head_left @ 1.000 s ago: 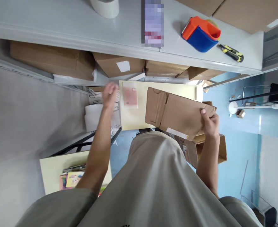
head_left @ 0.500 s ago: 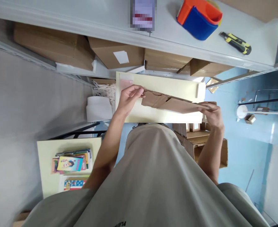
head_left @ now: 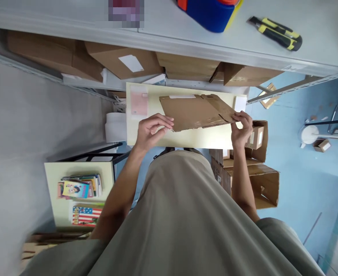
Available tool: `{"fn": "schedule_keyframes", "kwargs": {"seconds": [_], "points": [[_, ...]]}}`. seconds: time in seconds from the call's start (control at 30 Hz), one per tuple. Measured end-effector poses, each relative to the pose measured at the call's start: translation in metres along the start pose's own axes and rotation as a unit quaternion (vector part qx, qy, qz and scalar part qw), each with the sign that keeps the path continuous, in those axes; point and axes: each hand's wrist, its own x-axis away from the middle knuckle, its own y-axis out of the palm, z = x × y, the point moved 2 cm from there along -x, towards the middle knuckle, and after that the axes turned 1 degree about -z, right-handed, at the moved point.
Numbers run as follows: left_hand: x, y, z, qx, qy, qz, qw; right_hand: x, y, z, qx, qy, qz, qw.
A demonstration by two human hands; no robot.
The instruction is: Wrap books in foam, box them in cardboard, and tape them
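Observation:
A flat, unfolded brown cardboard box lies tilted over a pale yellow table. My left hand grips its near left edge with fingers curled. My right hand pinches its right end by the flaps. A pink packet in a clear sleeve lies on the table's left end, apart from both hands.
A grey shelf above holds a blue and orange tape dispenser and a yellow-black utility knife. Cardboard boxes sit beneath it. Open boxes stand on the blue floor at right. A second table with books is at lower left.
The flat box has turned from edge-on to showing its broad face and moved up over the table. My left hand shifted to its near left edge; both hands still hold it.

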Motion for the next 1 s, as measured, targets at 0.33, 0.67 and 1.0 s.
{"fn": "schedule_keyframes", "kwargs": {"seconds": [0.33,0.67,1.0], "points": [[0.005,0.026,-0.019,-0.152,-0.023,-0.057,0.986,0.020,0.048,0.041,0.080,0.104,-0.043,0.990],[0.009,0.017,-0.007,-0.025,-0.121,0.121,0.985,0.014,0.010,0.026,-0.055,0.061,-0.087,0.993],[0.001,-0.001,-0.012,0.026,-0.138,0.143,0.980,0.002,-0.017,0.019,-0.157,0.137,-0.164,0.964]]}}
